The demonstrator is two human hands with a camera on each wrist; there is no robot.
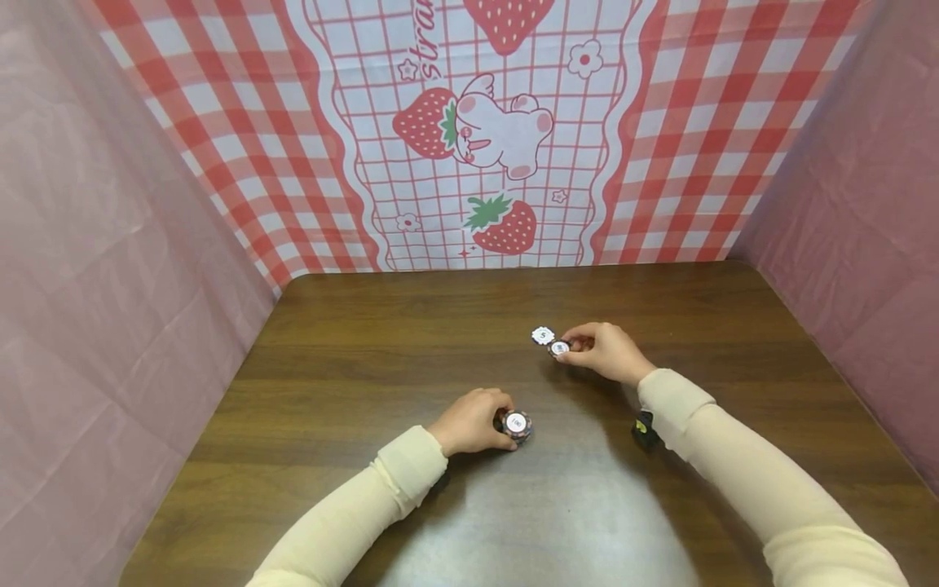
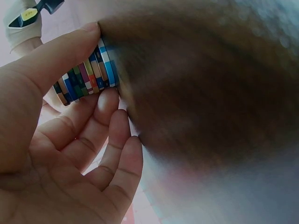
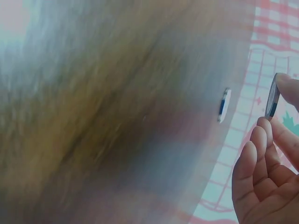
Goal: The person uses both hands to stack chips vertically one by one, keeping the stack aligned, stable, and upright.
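A stack of poker chips (image 1: 517, 424), its top one marked 100, stands on the table with my left hand (image 1: 477, 421) holding it between thumb and fingers. The left wrist view shows the chips' many-coloured edges (image 2: 86, 77) side-on. Farther off and to the right, my right hand (image 1: 606, 351) pinches a single dark-edged poker chip (image 1: 560, 349) by its rim. That pinched chip (image 3: 273, 97) appears nearly edge-on in the right wrist view, lifted off the table. Just beyond it, a white poker chip (image 1: 543, 335) marked 5 lies flat on the wood.
The brown wooden table (image 1: 352, 350) ends at a checked strawberry cloth (image 1: 484, 147) at the back. Pink cloth (image 1: 125, 269) hangs along the left side and more pink fabric (image 1: 844, 204) along the right. A dark wrist device (image 1: 645, 430) sits under the right cuff.
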